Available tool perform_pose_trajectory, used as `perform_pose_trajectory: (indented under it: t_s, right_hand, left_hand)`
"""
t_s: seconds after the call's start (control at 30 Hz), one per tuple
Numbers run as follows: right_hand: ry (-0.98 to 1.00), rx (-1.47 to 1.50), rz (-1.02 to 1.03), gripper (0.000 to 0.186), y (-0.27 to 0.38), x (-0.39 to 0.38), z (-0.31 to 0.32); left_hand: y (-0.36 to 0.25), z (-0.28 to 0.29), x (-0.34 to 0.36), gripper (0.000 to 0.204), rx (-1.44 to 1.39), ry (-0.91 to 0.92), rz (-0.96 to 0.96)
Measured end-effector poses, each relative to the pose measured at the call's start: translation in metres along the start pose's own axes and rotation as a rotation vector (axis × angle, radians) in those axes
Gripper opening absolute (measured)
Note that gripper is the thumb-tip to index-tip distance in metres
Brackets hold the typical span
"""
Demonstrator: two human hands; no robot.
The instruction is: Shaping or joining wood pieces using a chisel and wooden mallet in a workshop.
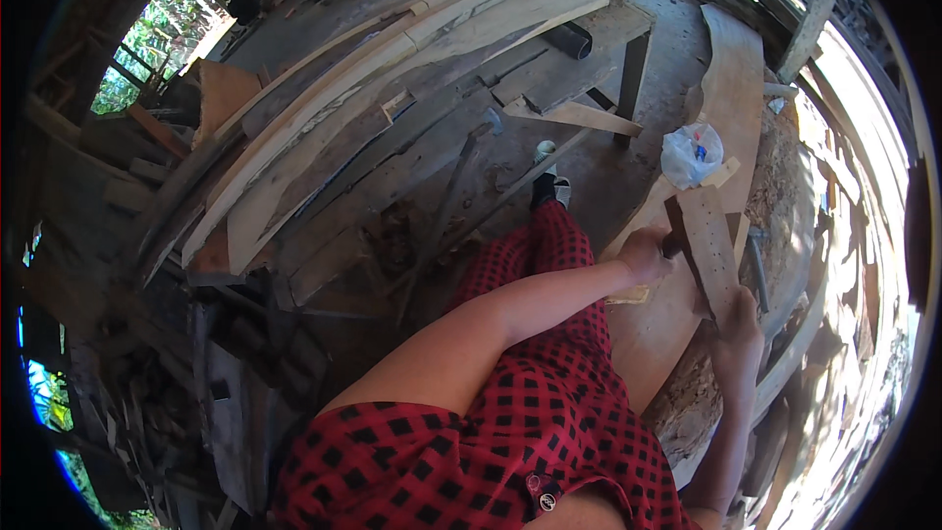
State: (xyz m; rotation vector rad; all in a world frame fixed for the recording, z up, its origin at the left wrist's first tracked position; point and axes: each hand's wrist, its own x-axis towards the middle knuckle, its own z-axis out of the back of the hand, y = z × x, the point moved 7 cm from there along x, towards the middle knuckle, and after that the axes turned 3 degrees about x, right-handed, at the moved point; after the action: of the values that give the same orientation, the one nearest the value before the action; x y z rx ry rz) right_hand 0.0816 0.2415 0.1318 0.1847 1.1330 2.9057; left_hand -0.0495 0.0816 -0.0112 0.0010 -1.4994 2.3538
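Two hands at a hole-dotted wooden block over a long pale board

Nearest, red-and-black checked clothing (530,397) covers the person's body and legs. The right hand (738,322) is curled around the near end of the wooden block (708,236), with its fingers closed on the wood. The left hand (645,257) has its fingers bent in at the block's dark left side; how firmly it grips there, I cannot tell. The block lies to the person's right, tilted a little, its lighter face up and marked with small dark holes. Beneath it runs a long pale board (653,348), with rough, bark-like wood (684,402) along its right side. Just beyond the block, a clear plastic bag (692,155) with something small, blue and red inside sits on the board, beside a small pale wood offcut (722,173). Farther off to the left, long curved planks (412,49) lie stacked side by side above the grey floor (677,39). Green foliage (162,39) shows at the far upper left.
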Motion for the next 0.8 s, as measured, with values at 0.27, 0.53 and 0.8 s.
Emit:
perform_pose_trajectory:
  t_s: [0.27, 0.53, 0.8]
  right_hand:
    - [-0.060, 0.000, 0.084, 0.065, 0.020, 0.017, 0.004]
    - [-0.248, 0.307, 0.103, 0.064, 0.028, 0.008, 0.026]
    - [0.094, -0.110, 0.036, 0.061, -0.005, 0.011, -0.007]
  left_hand:
    - [0.000, 0.001, 0.007, 0.025, 0.188, 0.035, 0.037]
    - [0.001, -0.003, 0.006, 0.027, 0.152, 0.035, 0.039]
    - [0.004, -0.008, 0.003, 0.027, 0.102, 0.159, 0.120]
